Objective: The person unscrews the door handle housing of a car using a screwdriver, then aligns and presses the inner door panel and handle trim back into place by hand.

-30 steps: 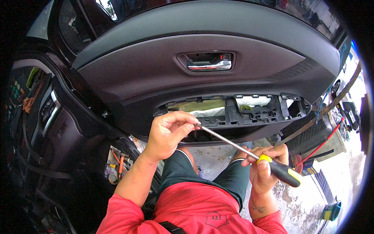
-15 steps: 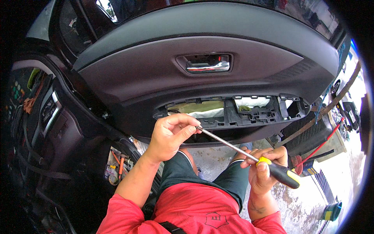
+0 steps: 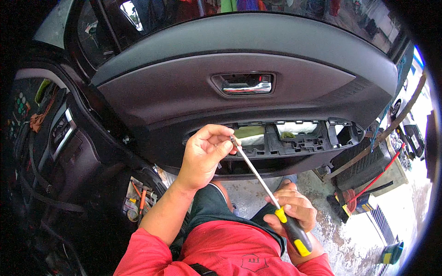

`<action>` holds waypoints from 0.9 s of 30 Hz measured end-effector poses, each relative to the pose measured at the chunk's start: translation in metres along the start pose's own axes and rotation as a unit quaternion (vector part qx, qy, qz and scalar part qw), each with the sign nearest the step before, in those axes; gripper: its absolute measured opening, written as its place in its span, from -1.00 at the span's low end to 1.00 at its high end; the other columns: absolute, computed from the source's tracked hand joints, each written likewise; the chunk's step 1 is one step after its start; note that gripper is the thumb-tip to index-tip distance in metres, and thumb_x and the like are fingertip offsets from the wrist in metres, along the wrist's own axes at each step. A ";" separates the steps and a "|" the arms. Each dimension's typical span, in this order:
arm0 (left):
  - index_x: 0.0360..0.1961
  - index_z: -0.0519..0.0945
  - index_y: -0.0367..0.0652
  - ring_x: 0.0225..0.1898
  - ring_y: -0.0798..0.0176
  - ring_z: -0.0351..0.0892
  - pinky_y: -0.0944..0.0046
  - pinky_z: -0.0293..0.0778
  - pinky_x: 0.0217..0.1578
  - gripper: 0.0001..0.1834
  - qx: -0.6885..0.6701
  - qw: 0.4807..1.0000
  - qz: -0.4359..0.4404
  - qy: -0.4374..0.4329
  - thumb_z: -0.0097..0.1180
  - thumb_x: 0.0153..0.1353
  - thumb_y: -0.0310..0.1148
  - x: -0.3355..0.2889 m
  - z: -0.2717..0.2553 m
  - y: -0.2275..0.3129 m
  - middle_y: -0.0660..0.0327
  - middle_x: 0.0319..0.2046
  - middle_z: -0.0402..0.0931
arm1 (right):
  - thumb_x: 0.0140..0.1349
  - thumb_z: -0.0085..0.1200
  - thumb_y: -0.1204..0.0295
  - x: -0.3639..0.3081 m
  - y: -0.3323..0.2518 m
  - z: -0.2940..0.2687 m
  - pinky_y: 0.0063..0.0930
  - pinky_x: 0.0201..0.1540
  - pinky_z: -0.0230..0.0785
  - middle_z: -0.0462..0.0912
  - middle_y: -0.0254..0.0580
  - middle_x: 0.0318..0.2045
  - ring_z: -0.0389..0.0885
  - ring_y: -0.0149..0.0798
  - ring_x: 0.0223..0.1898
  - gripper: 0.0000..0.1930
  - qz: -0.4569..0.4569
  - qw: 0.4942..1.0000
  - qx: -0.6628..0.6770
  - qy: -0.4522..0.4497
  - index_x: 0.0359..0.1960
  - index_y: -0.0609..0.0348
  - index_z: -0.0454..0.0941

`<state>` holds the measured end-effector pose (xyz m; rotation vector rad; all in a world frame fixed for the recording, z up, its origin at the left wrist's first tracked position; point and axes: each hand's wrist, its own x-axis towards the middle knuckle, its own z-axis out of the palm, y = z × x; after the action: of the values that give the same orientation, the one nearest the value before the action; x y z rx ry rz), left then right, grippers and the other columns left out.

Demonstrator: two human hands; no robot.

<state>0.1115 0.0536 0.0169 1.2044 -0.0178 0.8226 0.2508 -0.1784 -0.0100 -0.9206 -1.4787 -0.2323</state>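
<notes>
A long screwdriver [image 3: 258, 178] with a black and yellow handle slants between my hands. My right hand [image 3: 298, 208] has its fingers around the shaft just above the handle and the thumb against it. At the other end, the thumb and forefinger of my left hand [image 3: 208, 154] pinch the screwdriver's tip; a small dark piece shows there, too small to name. Beyond my hands stands a dark car door panel [image 3: 184, 87] with a chrome inner handle [image 3: 247, 86]. Below that handle, the armrest opening [image 3: 294, 135] lies uncovered, showing black plastic framing and pale material inside.
At the left is the car's dark interior, with another door panel with a switch [image 3: 64, 131]. A box of tools [image 3: 138, 202] sits low beside my left arm. To the right, a red rod [image 3: 377, 172], a brush [image 3: 340, 207] and a green container [image 3: 391, 252] rest near the concrete floor.
My right hand has moved left and down with the screwdriver's handle, so the shaft stands steeper. My left hand still pinches the tip, slightly higher up.
</notes>
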 end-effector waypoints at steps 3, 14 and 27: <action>0.26 0.56 -0.27 0.03 0.13 0.77 0.16 0.64 0.11 -0.63 0.004 1.000 0.015 0.000 0.25 0.47 -0.54 0.007 0.007 0.005 -0.02 0.02 0.75 | 0.21 0.59 0.37 0.007 0.004 0.003 -0.08 -0.16 0.62 0.78 0.03 -0.15 0.86 0.07 -0.18 -0.38 -0.027 0.999 -0.035 -0.012 0.16 0.01 0.38; 0.40 0.46 -0.29 0.04 0.16 0.75 0.16 0.61 0.12 -0.48 0.083 0.996 0.023 0.014 0.25 0.47 -0.47 0.016 0.014 0.015 0.00 0.02 0.75 | 0.20 0.56 0.51 0.038 0.012 0.005 -0.05 -0.15 0.72 0.77 0.00 -0.16 0.85 0.08 -0.18 -0.38 -0.062 0.992 -0.111 -0.008 0.18 0.01 0.39; 0.03 0.70 -0.32 -0.05 0.33 0.73 0.30 0.60 0.05 -0.81 0.172 0.984 -0.035 0.041 0.28 0.45 -0.54 -0.008 -0.009 -0.003 0.13 -0.10 0.75 | -0.10 0.69 0.56 0.108 0.053 0.026 -0.29 -0.22 0.70 0.79 0.01 -0.32 0.83 -0.04 -0.31 -0.56 -0.126 0.958 -0.249 0.067 -0.22 0.28 0.66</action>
<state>0.1034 0.0558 0.0079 1.4847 0.2420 0.8347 0.2806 -0.0843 0.0640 -1.0838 -1.4331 -0.8699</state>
